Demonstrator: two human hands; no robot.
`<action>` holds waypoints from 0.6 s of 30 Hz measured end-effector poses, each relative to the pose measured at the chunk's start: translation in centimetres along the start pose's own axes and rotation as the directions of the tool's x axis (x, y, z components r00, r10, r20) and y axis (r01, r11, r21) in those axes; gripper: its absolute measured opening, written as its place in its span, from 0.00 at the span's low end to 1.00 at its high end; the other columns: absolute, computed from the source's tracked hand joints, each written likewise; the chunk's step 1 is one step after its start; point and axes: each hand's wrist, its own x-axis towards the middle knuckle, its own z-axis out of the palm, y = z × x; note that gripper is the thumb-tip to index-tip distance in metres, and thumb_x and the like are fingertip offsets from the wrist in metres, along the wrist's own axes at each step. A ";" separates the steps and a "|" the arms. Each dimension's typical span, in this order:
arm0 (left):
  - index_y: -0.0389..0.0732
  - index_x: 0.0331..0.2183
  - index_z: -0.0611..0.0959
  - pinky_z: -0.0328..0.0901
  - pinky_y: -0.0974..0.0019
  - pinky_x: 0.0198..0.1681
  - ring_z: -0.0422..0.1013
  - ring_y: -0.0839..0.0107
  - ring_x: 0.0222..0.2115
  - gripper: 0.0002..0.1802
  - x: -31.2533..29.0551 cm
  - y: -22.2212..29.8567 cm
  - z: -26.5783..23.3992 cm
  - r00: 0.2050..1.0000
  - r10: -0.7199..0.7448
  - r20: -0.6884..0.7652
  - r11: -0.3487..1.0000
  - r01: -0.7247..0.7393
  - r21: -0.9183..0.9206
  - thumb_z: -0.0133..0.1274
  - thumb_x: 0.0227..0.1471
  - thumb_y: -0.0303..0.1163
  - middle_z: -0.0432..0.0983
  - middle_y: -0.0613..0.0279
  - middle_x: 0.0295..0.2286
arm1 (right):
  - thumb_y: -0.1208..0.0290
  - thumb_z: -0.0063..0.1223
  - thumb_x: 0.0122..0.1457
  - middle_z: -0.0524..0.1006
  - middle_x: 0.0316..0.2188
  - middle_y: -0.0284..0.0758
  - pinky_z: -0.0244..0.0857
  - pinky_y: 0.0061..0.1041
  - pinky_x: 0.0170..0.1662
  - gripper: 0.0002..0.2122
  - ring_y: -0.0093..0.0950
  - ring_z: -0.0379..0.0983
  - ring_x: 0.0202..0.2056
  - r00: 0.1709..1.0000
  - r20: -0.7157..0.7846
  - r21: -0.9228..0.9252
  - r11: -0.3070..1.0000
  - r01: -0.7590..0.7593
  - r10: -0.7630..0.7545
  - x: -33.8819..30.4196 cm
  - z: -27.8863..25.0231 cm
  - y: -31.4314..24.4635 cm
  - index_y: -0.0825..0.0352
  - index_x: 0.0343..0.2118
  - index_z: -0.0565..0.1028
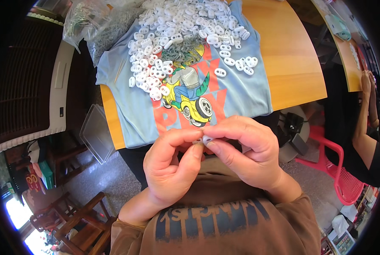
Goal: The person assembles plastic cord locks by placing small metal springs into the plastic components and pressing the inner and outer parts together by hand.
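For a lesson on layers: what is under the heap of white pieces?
Under the heap of white pieces lies a blue shirt, spread over a table. The cloth beneath the thickest part is covered, so any print there cannot be seen.

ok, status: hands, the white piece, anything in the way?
Left hand and right hand pinched together at a small white piece. Fingertips hide most of it. Similar white pieces heaped on blue shirt beyond.
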 end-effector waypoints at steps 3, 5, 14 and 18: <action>0.31 0.39 0.72 0.68 0.72 0.35 0.71 0.74 0.31 0.11 -0.1 0.2 0.5 0.999 -0.031 -0.029 0.999 0.031 0.006 0.45 0.50 0.17 0.73 0.56 0.33 | 0.81 0.49 0.54 0.75 0.30 0.34 0.69 0.17 0.33 0.09 0.19 0.73 0.31 0.992 -0.056 0.209 0.973 -0.095 0.109 -0.3 0.9 -0.3 0.74 0.39 0.71; 0.32 0.39 0.72 0.67 0.73 0.33 0.70 0.76 0.29 0.11 -0.2 0.3 0.5 0.995 -0.083 -0.055 0.997 0.083 0.005 0.46 0.50 0.20 0.73 0.58 0.33 | 0.81 0.49 0.54 0.75 0.30 0.34 0.69 0.17 0.34 0.08 0.19 0.73 0.31 0.961 -0.085 0.453 0.869 -0.198 0.263 -0.4 1.1 -0.5 0.74 0.38 0.71; 0.31 0.43 0.73 0.68 0.74 0.31 0.72 0.76 0.28 0.16 -0.5 0.2 -0.9 0.997 -0.038 0.070 0.962 0.018 0.273 0.46 0.49 0.17 0.73 0.56 0.34 | 0.78 0.50 0.55 0.75 0.32 0.36 0.70 0.19 0.37 0.09 0.21 0.73 0.32 0.906 0.026 0.669 0.667 -0.330 0.422 -0.5 0.9 -0.6 0.74 0.39 0.71; 0.32 0.46 0.70 0.67 0.73 0.33 0.71 0.75 0.31 0.17 -0.7 0.1 -0.6 0.993 -0.095 0.067 0.995 0.097 -0.017 0.44 0.51 0.18 0.72 0.56 0.36 | 0.79 0.50 0.55 0.75 0.31 0.35 0.70 0.18 0.34 0.09 0.20 0.73 0.30 0.920 -0.025 0.602 0.741 -0.299 0.391 -0.6 1.4 -0.5 0.74 0.38 0.72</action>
